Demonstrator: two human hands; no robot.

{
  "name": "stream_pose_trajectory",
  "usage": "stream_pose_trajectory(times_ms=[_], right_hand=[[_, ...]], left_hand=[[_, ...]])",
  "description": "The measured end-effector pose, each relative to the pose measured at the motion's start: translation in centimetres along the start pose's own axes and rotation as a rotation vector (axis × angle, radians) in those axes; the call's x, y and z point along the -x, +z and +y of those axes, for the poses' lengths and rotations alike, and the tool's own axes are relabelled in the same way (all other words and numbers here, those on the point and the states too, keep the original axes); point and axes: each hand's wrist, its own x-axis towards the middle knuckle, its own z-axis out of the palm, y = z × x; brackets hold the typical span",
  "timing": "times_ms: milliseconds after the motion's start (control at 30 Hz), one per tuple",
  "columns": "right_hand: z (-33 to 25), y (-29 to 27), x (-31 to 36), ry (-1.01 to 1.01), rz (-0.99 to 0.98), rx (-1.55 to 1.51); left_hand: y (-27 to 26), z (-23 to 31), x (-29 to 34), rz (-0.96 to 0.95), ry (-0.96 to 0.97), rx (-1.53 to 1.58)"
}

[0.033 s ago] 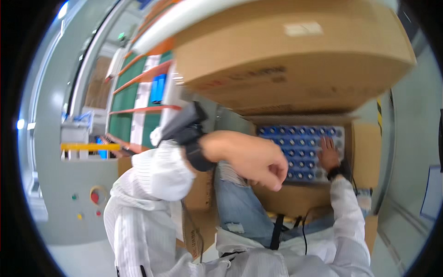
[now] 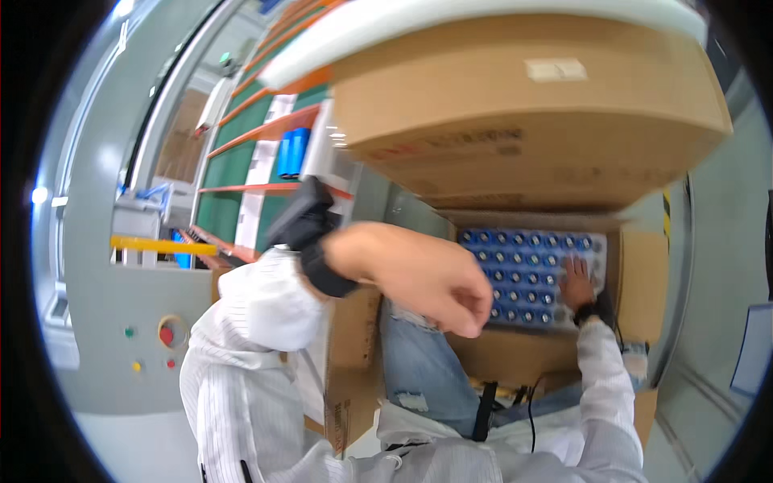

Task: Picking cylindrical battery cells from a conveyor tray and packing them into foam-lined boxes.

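In the cardboard carton (image 2: 515, 348) before me lies a pale tray (image 2: 599, 245) with rows of upright blue cylinders (image 2: 517, 258), which look like battery cells. My right hand (image 2: 576, 286) rests, fingers spread, at the tray's right side and holds nothing. My left hand (image 2: 431, 278), back turned up, is above the tray's left edge and covers part of it. Its fingers are curled; whatever they may hold is hidden beneath. A black strap with a black device (image 2: 310, 229) sits on my left wrist.
A large closed carton (image 2: 531, 105) stands just beyond the tray. To the left, a green conveyor (image 2: 221, 181) with orange dividers carries blue cylinders (image 2: 293, 153). A grey panel has a red button (image 2: 166, 333). Another carton (image 2: 354, 330) stands by my left leg.
The whole scene has shifted slightly right and down in view. My left hand has moved a little left relative to the tray. My right hand stays at the tray's right side.
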Motion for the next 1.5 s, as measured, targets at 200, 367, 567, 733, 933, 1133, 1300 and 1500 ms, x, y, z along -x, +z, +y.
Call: stream_pose_trajectory(times_ms=[200, 367, 567, 733, 933, 1133, 1300, 1500], right_hand=[[2.0, 3.5, 1.5, -0.116, 0.400, -0.198], [0.0, 1.8, 6.1, -0.101, 0.404, -0.250], [-7.2, -1.7, 6.6, -0.144, 0.417, -0.393], [-7.4, -4.6, 8.9, 0.013, 0.457, -0.455], [-12.0, -5.8, 10.3, -0.147, 0.383, -0.645], [-14.0, -10.0, 14.7, -0.075, 0.143, -1.022], [-20.4, -13.4, 17.3, -0.496, -0.259, -1.528], [-20.5, -11.8, 20.9, -0.606, -0.330, -1.996]], left_hand=[[-4.0, -7.4, 21.0, 1.290, -0.119, 0.013], [-19.6, -22.9, 19.7, 1.633, -0.171, -0.274], [-30.6, -35.6, 18.6, 1.527, -0.686, -0.468], [-35.0, -33.0, 9.1, 1.481, -0.738, -0.372], [-30.4, -38.7, 18.4, 1.905, -0.747, -0.429], [-14.9, -17.3, 21.8, 1.736, -0.048, 0.176], [6.8, -8.6, 23.4, 1.386, 0.333, 0.453], [13.7, -3.5, 2.9, 0.492, 0.091, 0.713]])
